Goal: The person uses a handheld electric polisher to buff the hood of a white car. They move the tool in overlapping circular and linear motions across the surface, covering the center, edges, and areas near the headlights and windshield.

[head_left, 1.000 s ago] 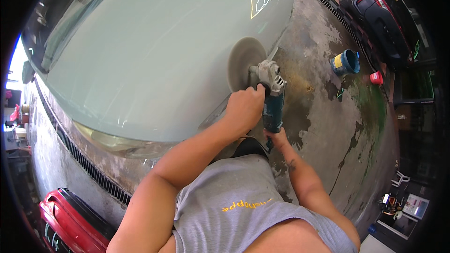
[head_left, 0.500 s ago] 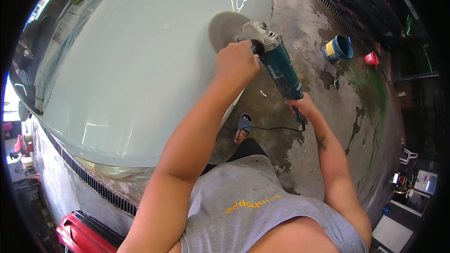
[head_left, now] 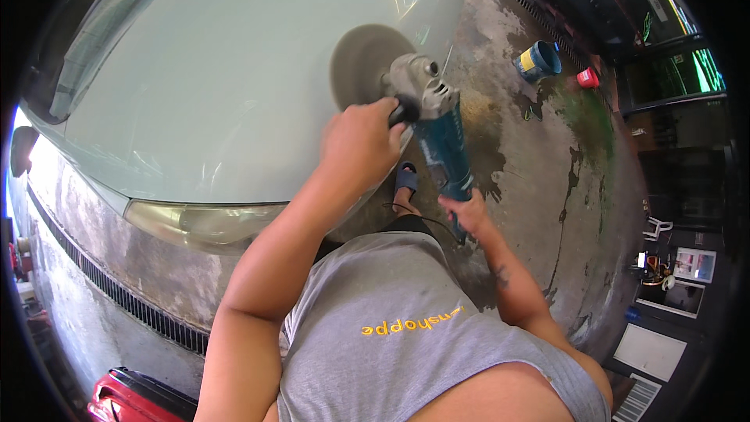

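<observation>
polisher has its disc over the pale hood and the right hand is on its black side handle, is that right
No, the wrong hand is named: the head view shows the left hand on the black side handle of the polisher, with its disc over the pale hood.

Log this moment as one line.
left hand: grips side handle; right hand: grips rear of teal power tool; disc: over pale car hood, contact unclear; blue bucket: on floor
</observation>
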A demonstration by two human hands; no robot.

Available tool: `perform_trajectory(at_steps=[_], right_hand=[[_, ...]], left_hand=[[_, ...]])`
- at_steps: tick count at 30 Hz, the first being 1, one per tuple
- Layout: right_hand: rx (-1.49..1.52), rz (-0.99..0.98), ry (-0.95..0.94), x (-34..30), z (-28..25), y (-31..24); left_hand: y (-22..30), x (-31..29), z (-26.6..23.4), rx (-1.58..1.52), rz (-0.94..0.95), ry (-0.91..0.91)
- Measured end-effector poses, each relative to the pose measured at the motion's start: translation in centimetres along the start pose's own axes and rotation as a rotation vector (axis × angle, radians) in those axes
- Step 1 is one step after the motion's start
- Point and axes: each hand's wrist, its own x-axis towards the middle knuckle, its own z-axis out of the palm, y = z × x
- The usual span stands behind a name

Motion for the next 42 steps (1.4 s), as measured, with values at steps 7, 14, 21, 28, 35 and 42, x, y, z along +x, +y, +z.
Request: perform_trajectory(at_steps=[7,14,21,28,35,42], right_hand=[[-0.268,-0.091,0.035,-7.7,3.7,0.0],[-0.247,-0.393,0.171,-2.6,-3.0,-3.6],[-0.209,-0.368,0.215,9.8,-11.7,-11.2],[-0.199,-0.195,0.123,18.8,-18.1,-19.5],[-0.206,-0.066,0.07,13.3,-17.0,-17.8],[-0.13,-0.015,0.088,7.8,-11.7,-15.1]], left_hand=[[-2.4,-11.4,-3.7,-0.042,-0.045,0.028],[-0.2,-2.8,-1.5,-0.046,-0.053,0.032],[1.9,17.4,3.1,0.008,0.048,0.144],[3.6,32.3,3.7,0.06,-0.036,0.137],[4.9,27.2,2.6,0.049,-0.11,-0.001],[4.0,20.6,0.3,0.051,-0.102,-0.041]])
